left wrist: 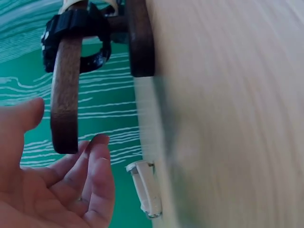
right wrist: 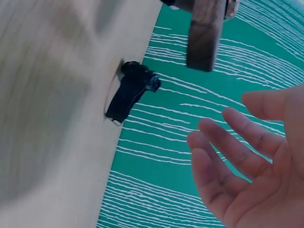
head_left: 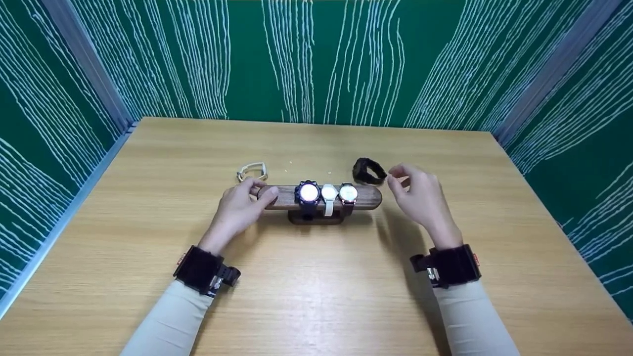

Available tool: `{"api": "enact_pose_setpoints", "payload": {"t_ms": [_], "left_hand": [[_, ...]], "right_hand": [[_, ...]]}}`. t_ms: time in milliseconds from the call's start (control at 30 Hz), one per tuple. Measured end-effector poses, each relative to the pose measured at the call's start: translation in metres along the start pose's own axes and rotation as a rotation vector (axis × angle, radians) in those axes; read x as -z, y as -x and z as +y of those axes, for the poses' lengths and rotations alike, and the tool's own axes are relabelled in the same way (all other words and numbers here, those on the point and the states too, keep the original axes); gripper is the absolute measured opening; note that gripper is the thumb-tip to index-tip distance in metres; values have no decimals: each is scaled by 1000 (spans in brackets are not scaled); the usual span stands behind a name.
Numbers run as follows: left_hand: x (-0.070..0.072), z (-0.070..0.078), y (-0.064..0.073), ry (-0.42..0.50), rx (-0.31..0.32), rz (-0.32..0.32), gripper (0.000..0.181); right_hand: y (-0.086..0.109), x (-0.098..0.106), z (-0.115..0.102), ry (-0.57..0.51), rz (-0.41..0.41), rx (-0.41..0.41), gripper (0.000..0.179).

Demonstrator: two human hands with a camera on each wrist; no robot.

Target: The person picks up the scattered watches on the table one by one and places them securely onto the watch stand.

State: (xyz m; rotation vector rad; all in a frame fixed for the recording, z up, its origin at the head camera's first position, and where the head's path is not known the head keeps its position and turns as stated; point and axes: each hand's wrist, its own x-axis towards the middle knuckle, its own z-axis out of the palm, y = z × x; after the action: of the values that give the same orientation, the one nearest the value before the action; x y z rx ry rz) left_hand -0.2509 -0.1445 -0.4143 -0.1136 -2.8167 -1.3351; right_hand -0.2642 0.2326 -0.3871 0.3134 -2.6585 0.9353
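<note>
A dark wooden watch stand (head_left: 368,198) with a rounded bar on a small base holds three watches: a chunky dark watch (head_left: 309,193), a white-strapped watch (head_left: 329,195) and a dark-strapped round watch (head_left: 348,194). My left hand (head_left: 242,205) is at the bar's left end; in the left wrist view a gap shows between thumb and wood, with the loosely bent fingers beyond the end. My right hand (head_left: 418,195) is beside a loose black watch (head_left: 368,171), fingertips close to its strap in the head view. The right wrist view shows those fingers relaxed, holding nothing.
A pale-strapped watch (head_left: 252,171) lies on the wooden table (head_left: 306,287) behind the stand's left end. Tiny white specks lie behind the stand. Green walls (head_left: 247,59) with white wavy lines border the table's back and sides.
</note>
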Motion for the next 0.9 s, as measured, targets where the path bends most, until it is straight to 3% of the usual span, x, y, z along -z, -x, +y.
{"api": "enact_pose_setpoints", "payload": {"t_ms": [133, 333, 567, 900], "left_hand": [[3, 3, -1, -12, -87, 44, 52], [6, 7, -1, -71, -237, 122, 44], [6, 10, 3, -190, -383, 123, 49], [4, 20, 9, -226, -452, 85, 61]], "right_hand": [[-1, -3, 9, 3, -4, 23, 33], [-2, -6, 21, 4, -77, 0, 51], [-3, -8, 30, 4, -146, -15, 62], [-9, -13, 33, 66, -295, 30, 71]]}}
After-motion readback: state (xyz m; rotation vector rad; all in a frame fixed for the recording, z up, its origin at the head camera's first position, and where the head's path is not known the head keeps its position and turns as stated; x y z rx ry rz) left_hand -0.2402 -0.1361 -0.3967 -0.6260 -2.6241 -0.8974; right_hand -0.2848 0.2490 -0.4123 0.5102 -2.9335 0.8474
